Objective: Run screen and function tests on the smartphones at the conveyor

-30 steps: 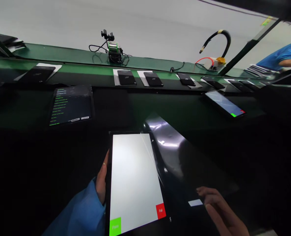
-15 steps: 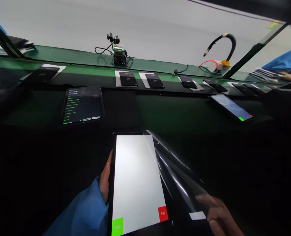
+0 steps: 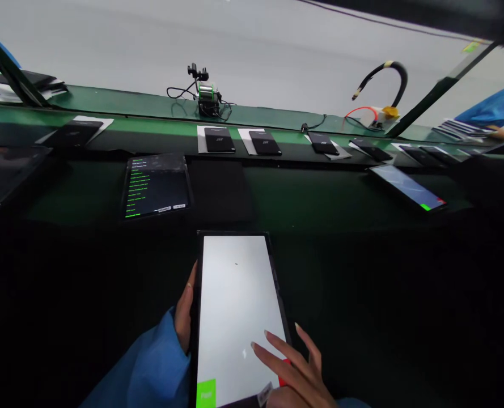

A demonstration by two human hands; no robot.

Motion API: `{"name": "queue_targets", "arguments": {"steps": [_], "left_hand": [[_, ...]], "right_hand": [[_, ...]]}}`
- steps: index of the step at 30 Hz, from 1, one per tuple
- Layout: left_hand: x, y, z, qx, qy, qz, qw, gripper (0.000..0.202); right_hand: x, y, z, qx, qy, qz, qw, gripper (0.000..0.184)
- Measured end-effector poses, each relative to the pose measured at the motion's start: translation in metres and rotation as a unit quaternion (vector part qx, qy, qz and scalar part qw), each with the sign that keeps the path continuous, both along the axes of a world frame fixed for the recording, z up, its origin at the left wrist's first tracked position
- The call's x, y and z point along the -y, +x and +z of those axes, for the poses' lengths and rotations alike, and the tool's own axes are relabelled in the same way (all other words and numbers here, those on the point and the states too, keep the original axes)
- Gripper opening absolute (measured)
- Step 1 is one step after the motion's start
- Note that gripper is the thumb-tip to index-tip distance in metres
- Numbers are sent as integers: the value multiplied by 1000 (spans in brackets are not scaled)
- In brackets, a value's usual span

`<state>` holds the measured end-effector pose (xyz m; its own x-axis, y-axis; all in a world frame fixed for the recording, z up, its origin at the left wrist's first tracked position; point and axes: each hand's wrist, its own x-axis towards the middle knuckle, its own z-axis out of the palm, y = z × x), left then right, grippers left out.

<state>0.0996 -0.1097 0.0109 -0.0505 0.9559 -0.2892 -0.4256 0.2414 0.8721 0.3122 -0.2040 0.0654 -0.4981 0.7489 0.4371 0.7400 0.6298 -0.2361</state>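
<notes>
A tablet (image 3: 237, 306) with a lit white screen tilts up in front of me, a green "Pass" box at its lower left. My left hand (image 3: 185, 314) is closed around its left edge. Over its lower right lies my right hand (image 3: 298, 374), three fingers spread above the screen and partly covering a red box. Its thumb side is bent at a small white label (image 3: 265, 393), the tab of a clear film. The film is hard to see and appears to lie over the screen. The pinch itself is partly hidden.
Another tablet (image 3: 158, 186) shows green text lines; a third tablet (image 3: 407, 187) lies lit at right. A dark tablet (image 3: 9, 173) sits far left. Several black devices (image 3: 220, 140) on white sheets line the ledge. Behind stands a small device with cables (image 3: 208, 96). A person's blue sleeve (image 3: 494, 107) shows far right.
The clear film, earlier lifted off to the right, has come down toward the screen. My right hand has moved left with its label, over the tablet's lower right corner. My left hand keeps its grip.
</notes>
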Motion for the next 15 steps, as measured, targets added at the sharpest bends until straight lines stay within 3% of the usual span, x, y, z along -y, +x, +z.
{"name": "queue_targets", "arguments": {"steps": [5, 9, 15], "left_hand": [[1, -1, -4, 8, 1, 4, 1000, 49], [3, -1, -1, 26, -11, -1, 1000, 57], [4, -5, -9, 14, -13, 6, 1000, 65]], "right_hand": [[-7, 1, 4, 24, 21, 2, 999, 31], [-5, -4, -2, 24, 20, 29, 999, 26], [-1, -13, -6, 8, -9, 3, 1000, 21]]}}
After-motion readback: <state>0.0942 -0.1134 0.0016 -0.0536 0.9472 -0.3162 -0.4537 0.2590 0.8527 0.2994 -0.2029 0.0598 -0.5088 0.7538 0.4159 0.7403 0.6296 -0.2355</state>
